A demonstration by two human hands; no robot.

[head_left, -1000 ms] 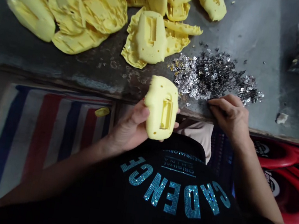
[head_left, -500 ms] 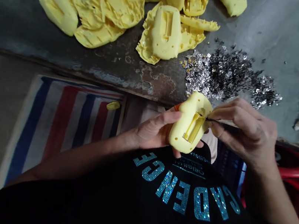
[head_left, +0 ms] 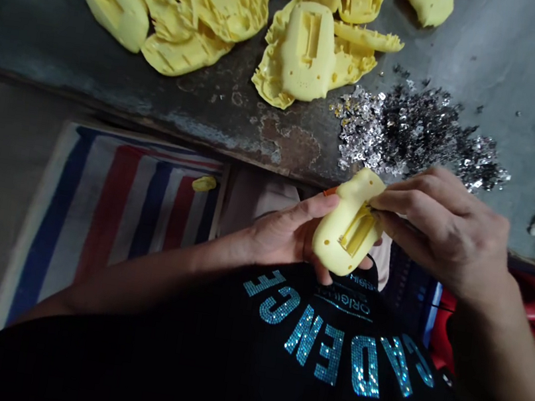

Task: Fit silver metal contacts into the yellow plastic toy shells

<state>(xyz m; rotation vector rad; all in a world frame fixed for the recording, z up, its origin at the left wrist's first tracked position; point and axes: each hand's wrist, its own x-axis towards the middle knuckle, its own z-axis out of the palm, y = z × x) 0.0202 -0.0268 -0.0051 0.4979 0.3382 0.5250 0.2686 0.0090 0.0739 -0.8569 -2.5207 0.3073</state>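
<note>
Your left hand (head_left: 283, 233) was curled around a yellow plastic casing (head_left: 335, 251), its thumb along the side and its fingers beneath, holding the casing up just past the edge of the worn surface (head_left: 485, 52). Your right hand (head_left: 448, 234) was closed to a pinch, its fingers (head_left: 429, 198) meeting the casing at its rectangular slot; anything fine between them was too hidden to make out. As far as the view showed, the casing in your hands had smooth edges, while many of the moulded yellow shells (head_left: 310, 49) piled ahead had ragged fringes of thin ribs, so plenty remained in that state. Beside the pile lay a heap of silver and dark metal flakes (head_left: 408, 131), and a small yellow piece (head_left: 204, 184) sat on the striped cloth (head_left: 109, 217) to your left.
</note>
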